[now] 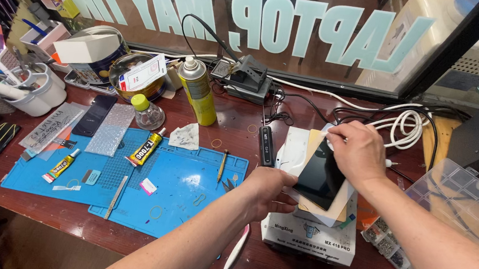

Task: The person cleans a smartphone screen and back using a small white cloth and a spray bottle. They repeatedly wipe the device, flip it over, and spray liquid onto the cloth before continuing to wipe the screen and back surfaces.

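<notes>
left hand (269,191) steadying phone (320,176), right hand (358,152) apparently gripping its top edge

Bright, even overhead light leaves a white glare patch on the blue silicone work mat (130,171), soft shadows, sharp focus throughout, and wide-angle bending at the edges.

Two hands on a dark phone at a repair worktop

The left hand (266,190) steadies the lower edge of a black smartphone (320,177) lying tilted on a white box-shaped machine (311,238), while the right hand (358,152) presses a small white piece against its upper corner. Left of them on the reddish worktop (235,122) lies a blue silicone mat (181,187) with glue tubes (145,148) and tweezers (116,197); a yellow spray can (198,91) stands behind it.
</notes>
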